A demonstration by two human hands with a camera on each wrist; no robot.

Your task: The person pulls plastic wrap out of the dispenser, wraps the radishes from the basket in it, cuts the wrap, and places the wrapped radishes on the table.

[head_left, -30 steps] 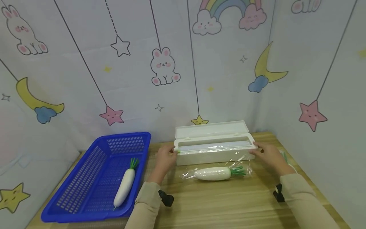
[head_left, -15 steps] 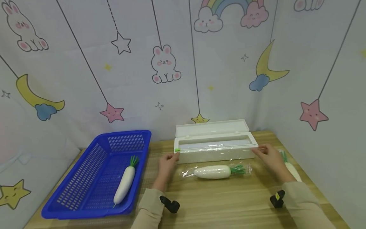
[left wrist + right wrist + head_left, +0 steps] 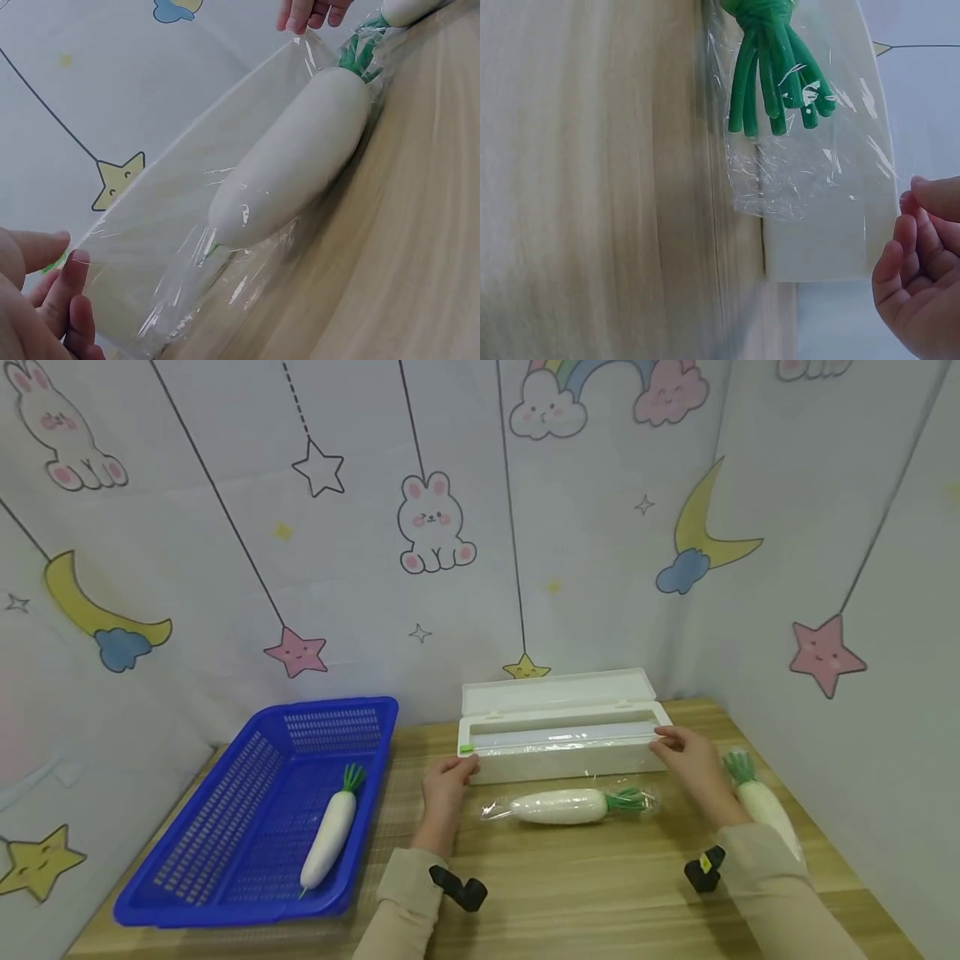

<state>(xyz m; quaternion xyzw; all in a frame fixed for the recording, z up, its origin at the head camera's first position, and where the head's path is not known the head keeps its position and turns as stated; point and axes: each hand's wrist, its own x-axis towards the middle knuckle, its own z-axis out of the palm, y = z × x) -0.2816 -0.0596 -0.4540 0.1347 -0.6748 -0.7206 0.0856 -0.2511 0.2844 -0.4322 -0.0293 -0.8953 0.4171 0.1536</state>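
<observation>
A white cling film dispenser box point(image 3: 562, 763) stands at the back of the table with its lid raised and a green slider at its left end. Clear cling film point(image 3: 180, 172) runs from its front edge down over a white radish point(image 3: 562, 807) with green stalks, which lies crosswise in front. At the box's left front corner, my left hand point(image 3: 447, 789) pinches the film's edge between thumb and fingers. My right hand point(image 3: 693, 768) pinches the film near the right end, as the right wrist view shows. Film covers the green stalks point(image 3: 776, 71) too.
On the left is a blue plastic basket point(image 3: 255, 827) with an unwrapped radish point(image 3: 328, 839) inside. Another radish point(image 3: 765, 806), apparently film-covered, lies beyond my right forearm near the table's right edge. A printed curtain hangs behind.
My right hand has shifted slightly left along the box's front edge, showing more of the radish at the right. My left hand has slid a little right. The view has shifted slightly.
</observation>
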